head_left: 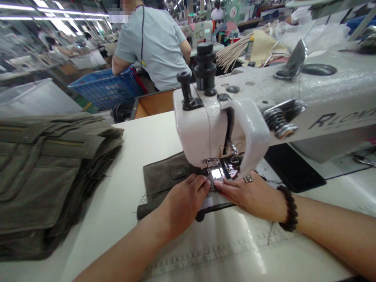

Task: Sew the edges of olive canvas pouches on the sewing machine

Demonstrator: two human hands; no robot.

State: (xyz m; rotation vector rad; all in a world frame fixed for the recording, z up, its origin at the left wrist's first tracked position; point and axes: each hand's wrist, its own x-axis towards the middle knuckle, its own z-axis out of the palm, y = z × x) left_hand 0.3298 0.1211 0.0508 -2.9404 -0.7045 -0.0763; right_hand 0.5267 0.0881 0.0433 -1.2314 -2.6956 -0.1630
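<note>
Garment factory floor: industrial sewing machine [264, 113], stacked olive fabric pieces [49, 176], more sewing stations [199, 33] behind, fluorescent strip lights [58, 17].

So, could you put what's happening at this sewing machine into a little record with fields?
setting: workshop, white table
machine: white sewing machine
workpiece: olive canvas piece, flat under the machine's foot
left hand: fingers curled, tips on the canvas piece
right hand: laid flat, fingertips at the foot; bead bracelet on the wrist
nearby: stack of olive canvas pieces at left; blue basket and a person in a pale shirt behind
</note>
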